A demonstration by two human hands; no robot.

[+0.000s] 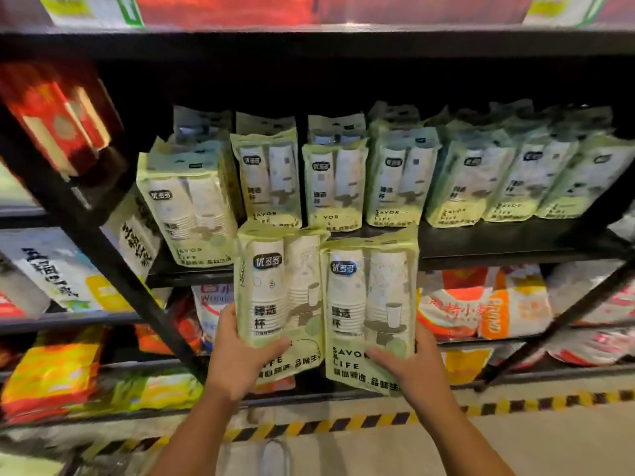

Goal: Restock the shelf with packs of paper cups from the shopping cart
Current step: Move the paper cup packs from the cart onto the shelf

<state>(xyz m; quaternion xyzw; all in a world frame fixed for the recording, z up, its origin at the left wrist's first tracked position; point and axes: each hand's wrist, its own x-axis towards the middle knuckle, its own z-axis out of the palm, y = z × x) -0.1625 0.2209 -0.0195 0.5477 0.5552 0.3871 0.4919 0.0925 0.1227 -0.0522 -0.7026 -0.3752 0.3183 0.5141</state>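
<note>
I hold two pale green packs of white paper cups upright in front of the black shelf (481, 245). My left hand (240, 352) grips the left pack (278, 290) by its lower left edge, thumb on the front. The right pack (369, 304) is gripped low down by my right hand (412, 365), thumb across its front. Both packs hang just below and in front of the shelf board, side by side and touching. Several matching packs (330, 187) stand in a row on that shelf, with more behind them.
A slanted black upright post (103, 249) crosses the left side. Lower shelves hold colourful bags (481, 304). Red boxes (58, 121) sit upper left. Yellow-black tape (378, 420) marks the floor. A grey cart part (275, 458) shows at the bottom edge.
</note>
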